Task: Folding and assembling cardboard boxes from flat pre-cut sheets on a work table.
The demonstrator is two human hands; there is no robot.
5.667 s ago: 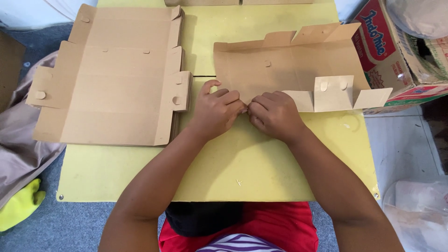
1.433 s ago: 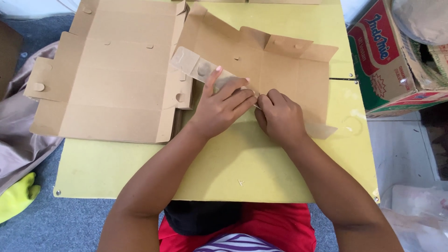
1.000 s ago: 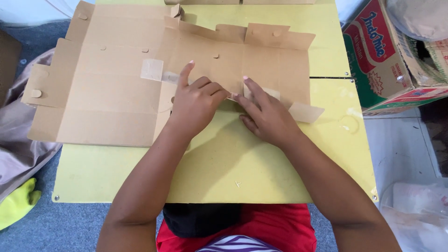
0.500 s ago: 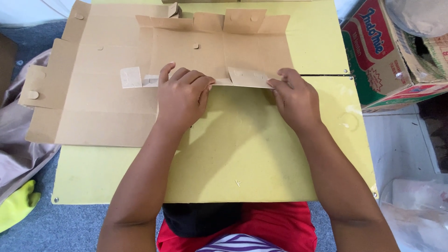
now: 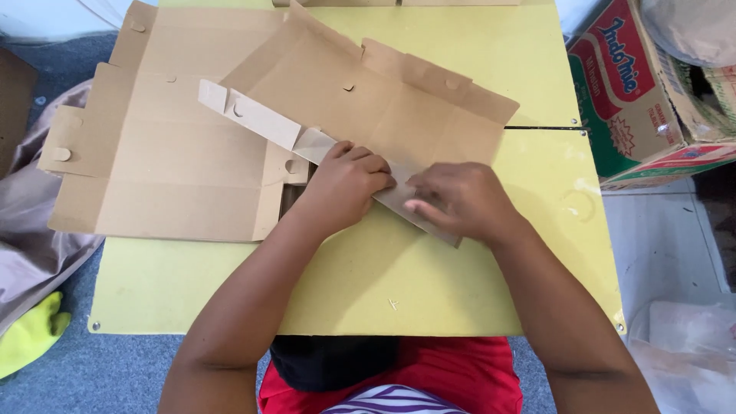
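Both hands down on one folded strip of a die-cut cardboard box blank point(image 5: 360, 92); strip point(image 5: 307, 142) running on a slant from upper left to lower right across the yellow table point(image 5: 429, 284), long axis at an angle to the near table edge; left hand point(image 5: 345, 188) pressed on the strip's middle, fingers curled and knuckles up, right hand point(image 5: 460, 201) just beside it on the lower right end, fingertips flat on the board; neither grip clenched around anything, both pressing rather than grasping; free upper left end of the strip, with its small tab, well apart from both hands and nearer the left; blank itself plain brown, creased, notched with tabs along the far edge, lying partly over a second flat blank point(image 5: 161, 161) at the left; printed carton point(image 5: 636, 100) beyond the right table edge.
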